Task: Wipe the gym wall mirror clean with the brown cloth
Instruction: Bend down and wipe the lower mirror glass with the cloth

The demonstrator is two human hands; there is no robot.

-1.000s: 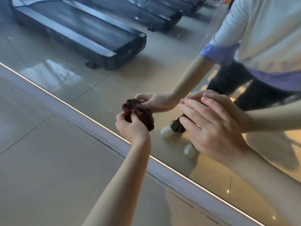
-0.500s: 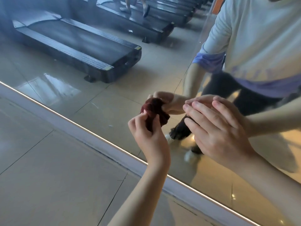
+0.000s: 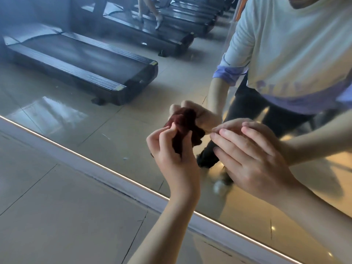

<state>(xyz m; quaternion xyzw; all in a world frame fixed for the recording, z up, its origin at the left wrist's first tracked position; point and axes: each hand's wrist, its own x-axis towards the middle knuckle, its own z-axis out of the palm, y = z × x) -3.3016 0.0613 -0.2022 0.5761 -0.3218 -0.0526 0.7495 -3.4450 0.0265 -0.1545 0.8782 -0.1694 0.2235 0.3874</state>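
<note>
A: We note the brown cloth (image 3: 183,137) bunched in our left hand (image 3: 174,162), fingers and thumb curled round it, held against the mirror (image 3: 91,126) a little above its lower edge.
B: Agreed. Our right hand (image 3: 253,161) lies just right of it, fingers straight and close together, tips meeting their reflection on the glass.
A: Open glass runs left of the cloth, reflecting a treadmill (image 3: 85,67).
B: Below, a pale frame strip (image 3: 106,174) borders the glass, with tiled floor (image 3: 57,216) beyond it.
</note>
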